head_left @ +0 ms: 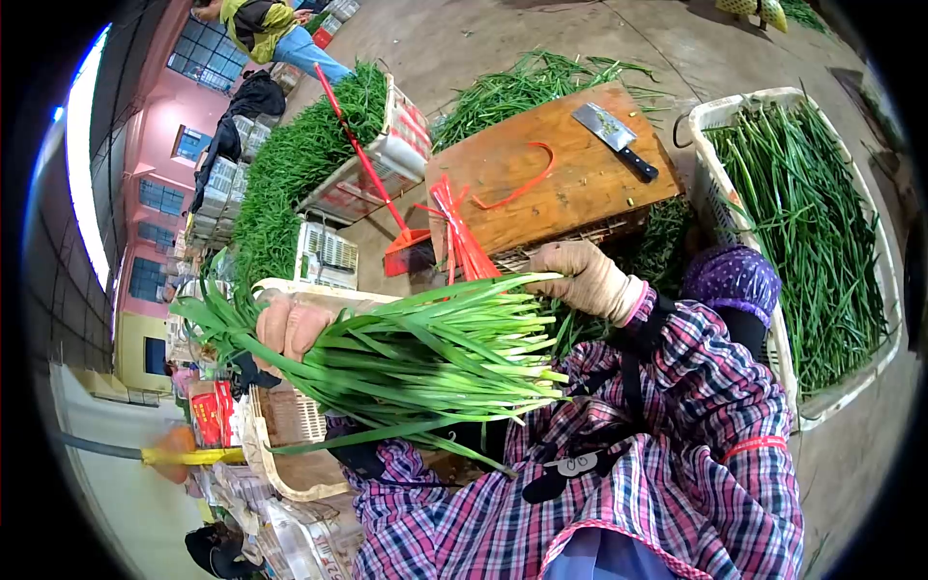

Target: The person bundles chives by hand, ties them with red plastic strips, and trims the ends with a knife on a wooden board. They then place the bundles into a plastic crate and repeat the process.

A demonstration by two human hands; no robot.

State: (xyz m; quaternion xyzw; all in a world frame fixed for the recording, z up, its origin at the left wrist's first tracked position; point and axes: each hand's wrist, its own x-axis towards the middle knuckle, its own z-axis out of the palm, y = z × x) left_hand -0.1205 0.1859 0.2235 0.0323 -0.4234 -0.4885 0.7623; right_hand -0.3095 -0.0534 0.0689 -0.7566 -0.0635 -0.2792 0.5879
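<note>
A thick bundle of green Chinese chives [445,353] lies across in front of my chest, its pale stem ends to the right. My left hand [295,329], in a light glove, is wrapped round the leafy part at the left. My right hand [585,280], gloved too, is closed at the upper stem end and pinches a single chive stalk. Beyond the bundle is a wooden board [541,184]. On it rest a cleaver [614,135] with a black handle, a loop of red tie [527,179] and a bunch of red strips [459,237] at the near edge.
To the right stands a white crate [802,420] full of chives. A heaped crate [358,193] is at upper left, near a red dustpan [406,253]. Chives lie on the floor behind the board. A white basket [290,483] sits below my left hand. A person [275,34] stands far off.
</note>
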